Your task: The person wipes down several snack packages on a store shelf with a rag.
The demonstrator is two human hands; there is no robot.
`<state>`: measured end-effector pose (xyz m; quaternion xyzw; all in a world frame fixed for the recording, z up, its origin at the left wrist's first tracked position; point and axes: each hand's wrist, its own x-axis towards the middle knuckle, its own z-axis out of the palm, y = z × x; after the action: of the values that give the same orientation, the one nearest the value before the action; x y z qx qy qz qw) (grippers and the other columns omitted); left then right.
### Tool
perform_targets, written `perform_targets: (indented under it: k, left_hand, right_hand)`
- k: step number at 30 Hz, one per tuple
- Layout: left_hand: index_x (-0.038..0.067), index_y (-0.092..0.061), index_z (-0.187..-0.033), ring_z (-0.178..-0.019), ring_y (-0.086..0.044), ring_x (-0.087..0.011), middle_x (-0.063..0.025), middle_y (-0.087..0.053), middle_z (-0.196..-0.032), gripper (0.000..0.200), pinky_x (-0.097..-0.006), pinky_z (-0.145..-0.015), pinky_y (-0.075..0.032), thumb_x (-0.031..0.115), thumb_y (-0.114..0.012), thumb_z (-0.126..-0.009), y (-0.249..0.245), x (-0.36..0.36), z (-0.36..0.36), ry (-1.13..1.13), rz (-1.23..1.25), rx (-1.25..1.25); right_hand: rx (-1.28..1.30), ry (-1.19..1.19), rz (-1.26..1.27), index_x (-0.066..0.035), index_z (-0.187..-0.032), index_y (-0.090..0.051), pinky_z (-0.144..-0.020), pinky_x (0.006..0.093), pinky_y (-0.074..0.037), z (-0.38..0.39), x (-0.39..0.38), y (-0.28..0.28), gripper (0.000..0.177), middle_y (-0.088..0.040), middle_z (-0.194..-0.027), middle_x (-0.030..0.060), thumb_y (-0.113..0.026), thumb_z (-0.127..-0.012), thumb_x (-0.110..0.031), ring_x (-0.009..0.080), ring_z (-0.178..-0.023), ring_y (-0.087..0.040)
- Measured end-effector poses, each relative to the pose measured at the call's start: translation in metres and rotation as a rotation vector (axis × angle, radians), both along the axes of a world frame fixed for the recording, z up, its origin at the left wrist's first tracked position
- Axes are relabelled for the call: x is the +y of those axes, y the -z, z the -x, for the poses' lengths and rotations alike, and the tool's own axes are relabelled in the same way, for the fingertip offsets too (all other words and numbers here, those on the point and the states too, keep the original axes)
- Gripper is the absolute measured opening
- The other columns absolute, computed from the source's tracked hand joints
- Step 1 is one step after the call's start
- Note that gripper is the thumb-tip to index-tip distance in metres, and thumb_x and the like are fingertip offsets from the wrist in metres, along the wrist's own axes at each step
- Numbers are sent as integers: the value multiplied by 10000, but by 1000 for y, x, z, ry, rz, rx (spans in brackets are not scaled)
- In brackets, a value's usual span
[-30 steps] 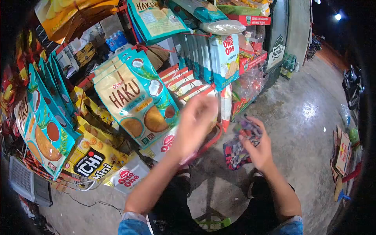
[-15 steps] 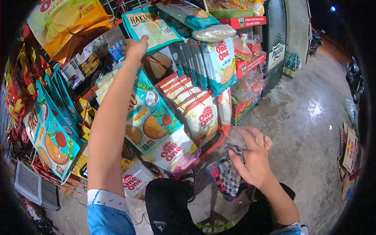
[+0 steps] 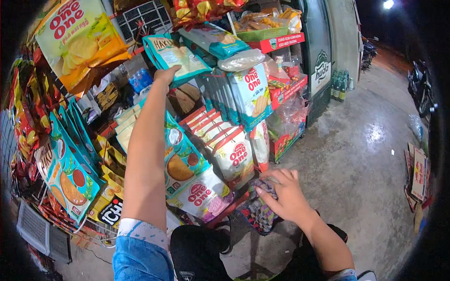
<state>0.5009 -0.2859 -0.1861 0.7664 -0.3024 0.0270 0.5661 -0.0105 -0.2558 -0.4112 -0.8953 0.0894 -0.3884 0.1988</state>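
Note:
My left hand (image 3: 165,77) reaches out to the top of the rack, closed on the lower edge of a teal and cream Haku snack bag (image 3: 180,58). The thumb lies near the bag's edge, and most of the other fingers are hidden. Beside that bag are another teal bag (image 3: 215,40) and a clear plastic packet (image 3: 241,60). Low on the right, my right hand (image 3: 287,200) grips a multicoloured checked cloth (image 3: 260,208), which hangs below the fingers. White One One bags (image 3: 236,157) stand in a row just left of the cloth.
An orange One One bag (image 3: 82,42) hangs at upper left. Teal bags (image 3: 70,173) and a yellow Ichi bag (image 3: 108,206) fill the left side. Red-edged shelves (image 3: 281,42) stand beside a Huda fridge (image 3: 319,70). Flattened cardboard (image 3: 418,175) lies at the right on the concrete floor (image 3: 356,159).
The view has shifted, bringing more of the orange bag into sight. The Haku bag in my left hand is tilted flatter. My right hand and the cloth are closer to the rack.

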Motion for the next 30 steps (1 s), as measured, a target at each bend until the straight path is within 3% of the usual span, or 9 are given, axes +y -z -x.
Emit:
perform_targets:
  k: [2,7,11,15,16,20,24,29,30]
  left_hand:
    - [-58,-630,-1249,-993,-705,-253,-150,-703,-1164,656,-372,-855,-568,308,-872,-762,1,-6,-9,-42,59,-9]
    - [-76,-589,-1275,-995,-704,-256,-163,-689,-1154,691,-369,-868,-571,296,-858,-758,-21,30,112,38,127,99]
    - [-105,-567,-1264,-929,-718,-270,-173,-676,-1171,709,-383,-799,-601,305,-847,-758,-31,52,153,201,221,89]
    - [-100,-633,-1150,-920,-710,-263,-167,-694,-1103,612,-405,-789,-582,286,-852,-728,-44,77,190,285,225,191]
    - [-95,-568,-1232,-968,-710,-237,-157,-682,-1123,640,-359,-810,-596,277,-831,-783,-47,95,220,357,178,115]
    - [-34,-598,-1225,-987,-700,-215,-128,-704,-1123,517,-355,-858,-568,230,-797,-828,-36,98,217,383,148,-32]
    - [-18,-637,-1184,-971,-685,-195,-111,-714,-1128,451,-342,-874,-525,218,-793,-832,-22,91,220,262,142,-266]
    - [-18,-615,-1203,-963,-680,-189,-114,-699,-1118,465,-329,-849,-530,223,-780,-842,-24,101,219,357,318,-110]
    - [-17,-607,-1212,-961,-681,-192,-116,-696,-1116,470,-333,-845,-534,230,-775,-850,-22,97,209,353,352,-79]
  right_hand:
    - [-6,-1,9,38,-1012,-706,-931,408,-342,2,0,0,319,-626,-1173,67,-680,-911,-263,264,-1062,-542]
    - [-161,83,-70,18,-1082,-704,-915,399,-374,2,-2,3,316,-654,-1105,111,-670,-935,-259,292,-969,-571]
    - [-122,175,-292,-7,-1099,-706,-886,408,-417,7,3,-1,309,-661,-1078,147,-636,-964,-276,311,-1022,-592]
    - [-223,172,-466,1,-1080,-697,-882,414,-441,5,2,5,312,-676,-1016,170,-595,-1001,-284,362,-924,-615]
    - [-312,102,-619,15,-1106,-683,-877,383,-467,4,4,5,338,-696,-1009,153,-581,-1021,-295,295,-929,-639]
    - [-516,121,-747,37,-1172,-664,-872,326,-480,8,9,-26,414,-695,-1034,66,-554,-1051,-343,131,-951,-599]
    - [-703,144,-790,32,-1170,-667,-891,317,-475,6,1,-73,457,-697,-1054,59,-559,-1045,-395,134,-960,-608]
    - [-872,47,-761,38,-1266,-629,-1009,323,-426,-15,-33,-96,589,-669,-1200,117,-548,-1029,-496,185,-1087,-598]
    - [-749,12,-770,51,-1341,-578,-1066,334,-392,-11,-33,-108,637,-620,-1316,162,-540,-1030,-504,215,-1200,-566]
